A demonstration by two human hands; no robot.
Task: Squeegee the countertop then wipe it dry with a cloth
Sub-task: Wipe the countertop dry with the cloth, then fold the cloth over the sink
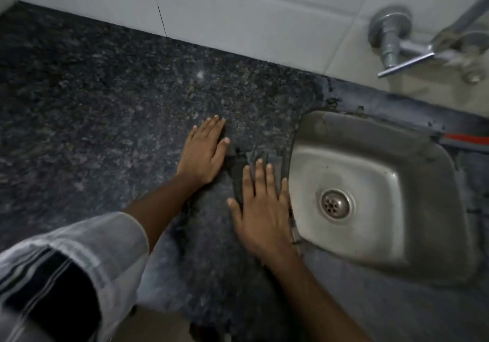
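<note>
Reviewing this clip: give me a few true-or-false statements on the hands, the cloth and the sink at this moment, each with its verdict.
1. The right hand presses flat on the dark cloth. True.
2. The left hand grips a squeegee. False: it lies flat on the countertop, holding nothing.
3. The sink lies to the right of both hands. True.
4. The cloth lies inside the sink. False: it is on the countertop beside the sink's left rim.
5. Water runs from the tap. False: no stream is visible.
</note>
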